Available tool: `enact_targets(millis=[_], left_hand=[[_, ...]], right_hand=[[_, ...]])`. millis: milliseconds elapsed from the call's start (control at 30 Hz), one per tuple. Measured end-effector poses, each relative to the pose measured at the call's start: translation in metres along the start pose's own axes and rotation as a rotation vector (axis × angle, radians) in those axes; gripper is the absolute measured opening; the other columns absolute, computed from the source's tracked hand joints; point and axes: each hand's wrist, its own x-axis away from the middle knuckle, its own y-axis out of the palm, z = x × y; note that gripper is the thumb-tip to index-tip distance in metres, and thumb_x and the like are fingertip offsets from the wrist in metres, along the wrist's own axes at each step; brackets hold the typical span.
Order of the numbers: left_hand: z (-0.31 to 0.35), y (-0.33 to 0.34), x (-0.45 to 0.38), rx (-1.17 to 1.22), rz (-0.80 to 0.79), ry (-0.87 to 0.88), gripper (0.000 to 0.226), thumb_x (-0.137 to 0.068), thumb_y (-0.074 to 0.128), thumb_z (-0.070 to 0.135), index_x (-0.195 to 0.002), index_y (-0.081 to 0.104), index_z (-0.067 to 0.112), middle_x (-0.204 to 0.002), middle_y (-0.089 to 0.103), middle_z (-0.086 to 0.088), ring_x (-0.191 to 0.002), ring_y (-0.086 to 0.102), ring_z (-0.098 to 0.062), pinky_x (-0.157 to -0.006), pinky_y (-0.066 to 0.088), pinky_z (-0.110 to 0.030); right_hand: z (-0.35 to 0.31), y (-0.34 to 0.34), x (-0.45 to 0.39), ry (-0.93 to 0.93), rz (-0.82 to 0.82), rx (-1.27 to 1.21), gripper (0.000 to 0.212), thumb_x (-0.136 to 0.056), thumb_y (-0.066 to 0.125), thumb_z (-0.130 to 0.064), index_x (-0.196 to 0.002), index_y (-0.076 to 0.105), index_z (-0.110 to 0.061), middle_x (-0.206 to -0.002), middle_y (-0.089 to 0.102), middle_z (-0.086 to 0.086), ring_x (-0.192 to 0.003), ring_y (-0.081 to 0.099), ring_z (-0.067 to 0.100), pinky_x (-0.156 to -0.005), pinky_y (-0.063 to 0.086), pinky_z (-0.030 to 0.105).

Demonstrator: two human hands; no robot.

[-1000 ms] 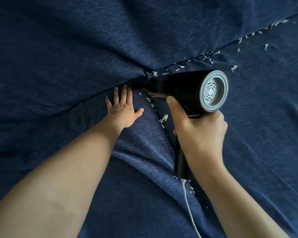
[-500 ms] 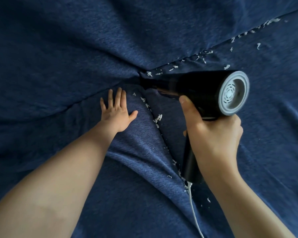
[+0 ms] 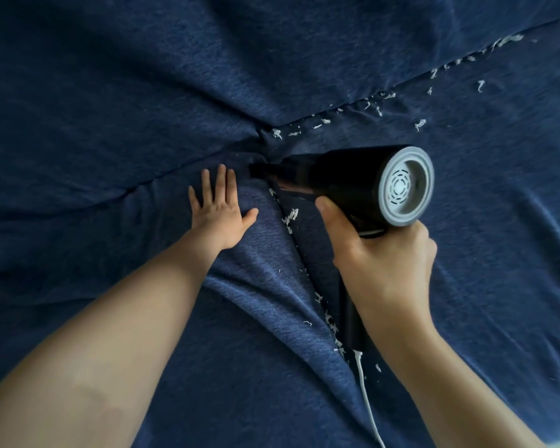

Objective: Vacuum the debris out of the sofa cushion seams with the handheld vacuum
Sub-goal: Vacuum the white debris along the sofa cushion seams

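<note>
Navy fabric covers the sofa cushions (image 3: 110,92), whose seams meet near the middle. White debris (image 3: 290,216) lies scattered along those seams. The left hand (image 3: 219,215) presses flat on a cushion, fingers straight and spread. The right hand (image 3: 385,263) grips the handle of the black handheld vacuum (image 3: 346,179), its nozzle at the seam junction. A white cord (image 3: 366,392) trails from the handle.

Right hand (image 3: 385,263) grips vacuum (image 3: 353,179) at seam (image 3: 304,253).
</note>
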Motion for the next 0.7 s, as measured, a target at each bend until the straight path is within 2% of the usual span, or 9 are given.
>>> enact_targets(millis=[167, 300, 400, 533, 600, 667, 700], left_hand=[[0.007, 0.01, 0.015, -0.012, -0.008, -0.005, 0.093, -0.091, 0.022, 0.069, -0.15, -0.021, 0.011, -0.156, -0.032, -0.007, -0.143, -0.026, -0.035, -0.116, -0.006, -0.059], [0.01, 0.011, 0.013, -0.003, -0.015, -0.031, 0.093, -0.091, 0.024, 0.069, -0.15, -0.021, 0.013, -0.155, -0.034, -0.007, -0.142, -0.029, -0.035, -0.115, -0.008, -0.06], [0.011, 0.015, 0.011, -0.005, 0.007, -0.039, 0.094, -0.091, 0.025, 0.069, -0.15, -0.021, 0.014, -0.156, -0.032, -0.006, -0.142, -0.029, -0.035, -0.115, -0.009, -0.06], [0.012, 0.018, 0.009, -0.02, -0.003, -0.06, 0.095, -0.089, 0.025, 0.071, -0.149, -0.024, 0.015, -0.155, -0.034, -0.005, -0.142, -0.03, -0.034, -0.114, -0.01, -0.06], [0.011, 0.019, 0.008, -0.019, -0.007, -0.067, 0.096, -0.089, 0.027, 0.071, -0.149, -0.024, 0.016, -0.155, -0.034, -0.005, -0.142, -0.03, -0.034, -0.114, -0.01, -0.06], [0.011, 0.019, 0.007, -0.019, -0.002, -0.075, 0.096, -0.089, 0.028, 0.071, -0.149, -0.023, 0.016, -0.155, -0.033, -0.004, -0.142, -0.03, -0.033, -0.114, -0.01, -0.059], [0.011, 0.02, 0.006, -0.019, -0.006, -0.079, 0.096, -0.089, 0.028, 0.071, -0.149, -0.023, 0.017, -0.155, -0.033, -0.003, -0.142, -0.029, -0.033, -0.114, -0.01, -0.059]], right_hand=[[-0.001, -0.006, -0.005, -0.01, 0.029, -0.056, 0.042, -0.072, 0.07, -0.063, -0.085, 0.07, -0.022, -0.068, 0.071, -0.007, -0.073, 0.07, 0.01, -0.075, 0.052, 0.023], [-0.003, 0.005, -0.017, -0.019, -0.014, -0.101, 0.046, -0.071, 0.068, -0.064, -0.081, 0.071, -0.019, -0.064, 0.069, -0.009, -0.071, 0.068, 0.005, -0.065, 0.041, 0.004], [-0.003, 0.018, -0.027, -0.02, -0.086, -0.089, 0.052, -0.072, 0.066, -0.067, -0.087, 0.072, -0.018, -0.074, 0.071, -0.007, -0.08, 0.066, 0.006, -0.065, 0.038, 0.005], [0.002, 0.018, -0.042, -0.05, -0.08, -0.074, 0.052, -0.073, 0.064, -0.068, -0.09, 0.071, -0.019, -0.075, 0.072, -0.006, -0.081, 0.064, 0.005, -0.066, 0.03, -0.007], [0.002, 0.008, -0.046, -0.055, -0.053, -0.055, 0.058, -0.07, 0.062, -0.072, -0.091, 0.071, -0.019, -0.078, 0.073, -0.003, -0.085, 0.067, 0.01, -0.07, 0.034, -0.001], [0.001, -0.002, -0.048, -0.044, -0.06, -0.062, 0.056, -0.069, 0.063, -0.071, -0.091, 0.071, -0.021, -0.078, 0.073, -0.004, -0.084, 0.069, 0.014, -0.081, 0.047, 0.017], [-0.001, -0.008, -0.047, -0.036, -0.07, -0.067, 0.051, -0.069, 0.065, -0.069, -0.09, 0.07, -0.023, -0.076, 0.073, -0.005, -0.081, 0.07, 0.015, -0.082, 0.052, 0.025]])
